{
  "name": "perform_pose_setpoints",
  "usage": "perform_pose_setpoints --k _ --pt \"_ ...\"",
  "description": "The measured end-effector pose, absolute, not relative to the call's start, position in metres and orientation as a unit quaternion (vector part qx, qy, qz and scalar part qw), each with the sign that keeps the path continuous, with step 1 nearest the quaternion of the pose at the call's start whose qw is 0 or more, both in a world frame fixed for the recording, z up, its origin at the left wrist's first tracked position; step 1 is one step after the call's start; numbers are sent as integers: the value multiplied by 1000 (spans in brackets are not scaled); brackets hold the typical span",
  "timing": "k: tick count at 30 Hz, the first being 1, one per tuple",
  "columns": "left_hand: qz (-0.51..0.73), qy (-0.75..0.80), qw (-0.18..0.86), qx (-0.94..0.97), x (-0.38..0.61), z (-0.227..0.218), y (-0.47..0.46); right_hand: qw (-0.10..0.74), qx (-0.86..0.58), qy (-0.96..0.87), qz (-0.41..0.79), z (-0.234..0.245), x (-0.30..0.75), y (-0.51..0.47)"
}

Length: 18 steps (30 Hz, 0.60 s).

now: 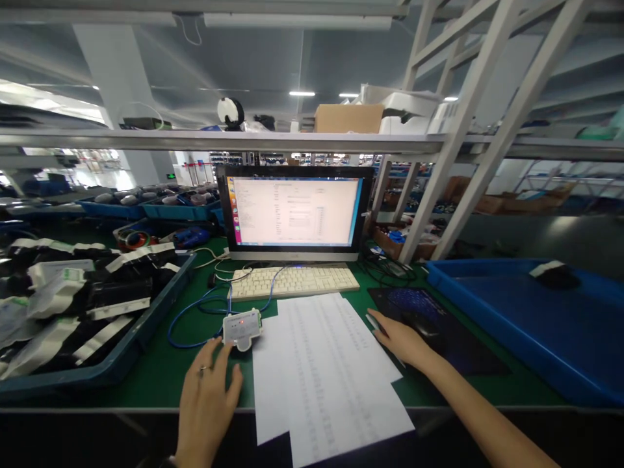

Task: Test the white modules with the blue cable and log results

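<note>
My left hand (207, 396) lies palm down with its fingers apart, a ring on one of them. Its fingertips are at the lower edge of a small white electronic device (242, 329) with a lit red light; whether they touch it I cannot tell. A blue cable (192, 314) runs from the device's area in loops. At the right edge of the printed paper sheets (331, 377), my right hand (397, 335) is closed around a slim pen (373, 321). Overlapping one another, the sheets hang partly over the table's front edge. Their print is too blurred to read.
A monitor (297, 211) stands behind a white keyboard (297, 281). On the left, a blue bin (168, 292) holds several black-and-white devices. At right lie a black mouse (423, 328) on a mouse pad (468, 354) and a blue tray (517, 318) holding one device (556, 274).
</note>
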<state>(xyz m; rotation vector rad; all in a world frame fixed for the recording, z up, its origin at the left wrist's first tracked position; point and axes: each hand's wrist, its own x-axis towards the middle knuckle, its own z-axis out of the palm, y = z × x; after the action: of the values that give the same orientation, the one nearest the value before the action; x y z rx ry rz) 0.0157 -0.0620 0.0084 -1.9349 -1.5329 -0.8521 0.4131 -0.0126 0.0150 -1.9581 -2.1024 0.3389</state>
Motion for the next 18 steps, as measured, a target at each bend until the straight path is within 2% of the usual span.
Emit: perform_pose_setpoints --k 2,5,7,14,18 --pt "-329 -496 247 -765 49 6 -74 175 -666 -710 150 18 413 -14" --pt "-338 -408 217 -820 100 1 -93 360 -627 -649 236 19 416 -16" --pt "-333 -371 191 -845 129 -3 -103 450 -598 -605 272 18 420 -17" --pt "-182 -381 -23 -906 191 -18 -116 574 -551 -496 348 16 420 -18" --pt "-119 -396 -73 -908 205 -18 -114 612 -526 -447 385 25 411 -22"
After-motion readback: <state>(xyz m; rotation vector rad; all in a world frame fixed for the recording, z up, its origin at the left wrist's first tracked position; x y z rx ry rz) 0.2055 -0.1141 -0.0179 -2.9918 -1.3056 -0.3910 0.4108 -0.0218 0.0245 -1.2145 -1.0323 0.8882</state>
